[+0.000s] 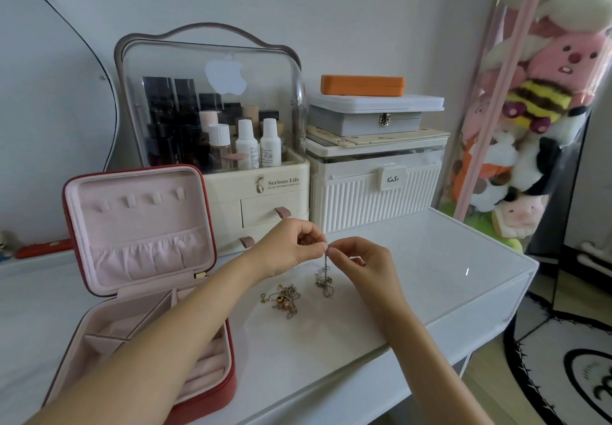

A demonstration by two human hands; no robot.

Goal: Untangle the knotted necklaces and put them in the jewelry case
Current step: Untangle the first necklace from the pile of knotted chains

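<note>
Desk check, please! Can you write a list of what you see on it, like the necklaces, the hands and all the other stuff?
Surface: white desk top, glossy.
Job's things: silver necklace hanging from both hands, its lower end on the desk; gold necklace tangle lying on the desk; red jewelry case open at the left, pink lining, no necklace seen inside.
Clutter: cosmetics organizer with bottles; ribbed white box stacked with smaller boxes.
Hands: left hand and right hand pinch the silver chain's top.
Cables: thin dark line on the wall at left; cannot tell what it is.
Surroundings: plush toys at right; rug on the floor.
</note>
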